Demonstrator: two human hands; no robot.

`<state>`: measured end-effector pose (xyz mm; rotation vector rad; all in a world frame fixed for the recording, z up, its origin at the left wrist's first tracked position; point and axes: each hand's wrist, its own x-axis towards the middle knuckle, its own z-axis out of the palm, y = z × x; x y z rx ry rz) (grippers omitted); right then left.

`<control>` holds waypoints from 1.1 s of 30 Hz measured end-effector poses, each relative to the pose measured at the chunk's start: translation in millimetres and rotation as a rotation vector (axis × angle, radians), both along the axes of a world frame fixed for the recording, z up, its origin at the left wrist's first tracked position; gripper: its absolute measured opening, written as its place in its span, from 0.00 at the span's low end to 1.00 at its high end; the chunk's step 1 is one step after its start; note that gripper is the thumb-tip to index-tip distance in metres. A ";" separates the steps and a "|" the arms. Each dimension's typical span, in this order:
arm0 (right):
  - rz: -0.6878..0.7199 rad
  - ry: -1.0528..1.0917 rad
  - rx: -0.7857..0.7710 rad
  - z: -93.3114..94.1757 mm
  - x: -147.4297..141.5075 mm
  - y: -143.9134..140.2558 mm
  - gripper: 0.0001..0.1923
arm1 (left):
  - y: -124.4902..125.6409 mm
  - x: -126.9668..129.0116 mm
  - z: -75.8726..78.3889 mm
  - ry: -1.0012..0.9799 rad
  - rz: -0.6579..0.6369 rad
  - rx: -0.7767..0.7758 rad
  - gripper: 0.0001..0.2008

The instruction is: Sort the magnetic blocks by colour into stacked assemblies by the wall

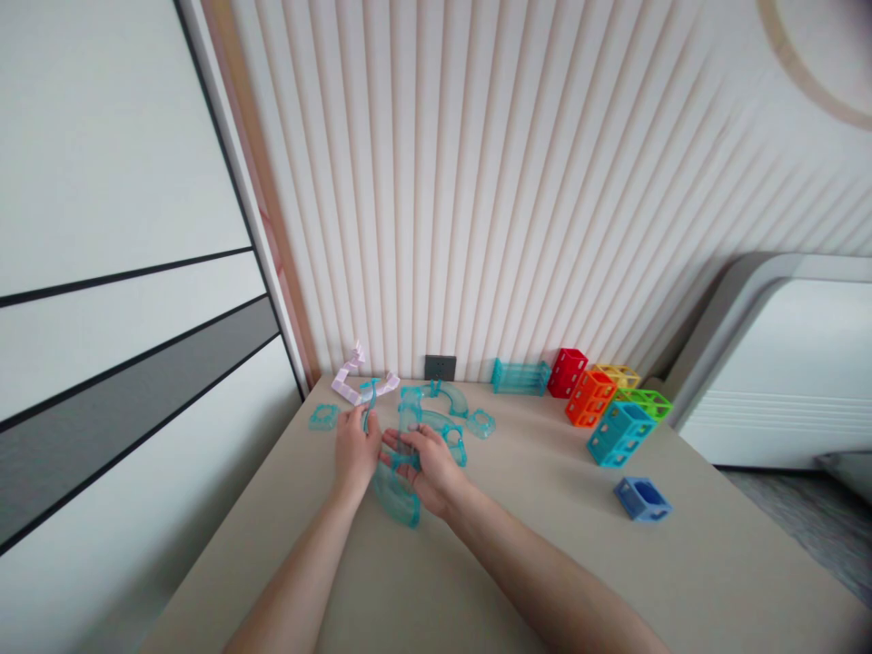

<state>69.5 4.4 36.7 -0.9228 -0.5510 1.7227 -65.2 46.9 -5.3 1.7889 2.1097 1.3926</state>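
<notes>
Ribbed wall panels back a beige surface (545, 545) at mid-frame. Left hand (354, 450) pinches a thin teal clip (369, 409); right hand (426, 468) lies fingers spread on the curved teal track piece (395, 495) — its grip hidden. Joining them cleanly probably wants the track held flat and ends aligned. Farther right stand coloured cage blocks (617, 409) — a blue one (642, 499) apart.

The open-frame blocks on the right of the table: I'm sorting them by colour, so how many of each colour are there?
Red block: 1
Orange block: 1
Yellow block: 1
Green block: 1
Teal block: 1
Blue block: 1
Total: 6
</notes>
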 end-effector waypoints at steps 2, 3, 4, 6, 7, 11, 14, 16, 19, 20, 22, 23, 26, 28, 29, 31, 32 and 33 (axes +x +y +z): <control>0.016 0.027 -0.028 -6.9 -1.6 -11.0 0.18 | 3.1 -1.8 -4.0 -0.035 -0.003 -0.004 0.17; 0.023 0.029 -0.041 -10.4 -2.6 -14.0 0.18 | 3.6 -2.1 -4.8 -0.050 -0.009 -0.005 0.16; 0.027 0.024 -0.052 -13.8 -3.7 -15.6 0.18 | 3.5 -2.0 -4.7 -0.064 -0.017 -0.004 0.16; 0.027 -0.001 -0.061 -19.1 -6.0 -16.0 0.17 | 1.4 -0.8 -1.7 -0.091 -0.038 0.008 0.16; 0.025 -0.011 -0.060 -20.9 -7.3 -15.6 0.17 | -0.2 0.1 0.9 -0.105 -0.050 0.018 0.16; 0.020 -0.037 -0.031 -23.3 -11.8 -15.0 0.17 | -6.8 3.8 13.8 -0.197 -0.093 0.068 0.15; -0.001 -0.060 0.003 -21.3 -10.2 -16.6 0.17 | -9.8 5.2 21.2 -0.317 -0.130 0.090 0.16; -0.032 -0.071 0.039 -17.9 -3.6 -18.3 0.19 | -11.3 7.2 23.6 -0.422 -0.166 0.084 0.17; -0.076 -0.081 0.125 -10.3 16.0 -21.2 0.27 | -14.4 16.0 23.9 -0.604 -0.261 0.053 0.20; -0.075 -0.087 0.153 -7.7 24.6 -22.1 0.30 | -16.0 20.8 23.6 -0.665 -0.303 0.040 0.21; -0.046 -0.106 0.195 -3.7 42.9 -23.3 0.32 | -20.7 32.3 23.8 -0.772 -0.389 0.013 0.22; -0.032 -0.118 0.209 -2.6 52.3 -23.6 0.32 | -23.7 38.3 24.5 -0.811 -0.426 -0.001 0.23; -0.046 -0.147 0.242 -3.9 79.8 -23.1 0.32 | -33.7 52.6 28.0 -0.971 -0.572 -0.063 0.22; -0.072 -0.154 0.264 -6.6 97.2 -22.2 0.35 | -39.3 57.4 29.4 -1.135 -0.688 -0.119 0.20; -0.080 -0.159 0.276 -8.0 105.4 -21.8 0.37 | -41.5 58.7 29.1 -1.196 -0.731 -0.149 0.20; -0.102 -0.165 0.299 -10.0 120.3 -21.1 0.40 | -45.0 60.3 26.9 -1.217 -0.769 -0.209 0.19; -0.115 -0.164 0.304 -10.7 126.5 -21.0 0.40 | -46.6 61.2 25.4 -1.194 -0.775 -0.236 0.18; -0.129 -0.156 0.303 -11.0 131.6 -21.1 0.38 | -48.4 62.5 24.2 -1.166 -0.784 -0.258 0.19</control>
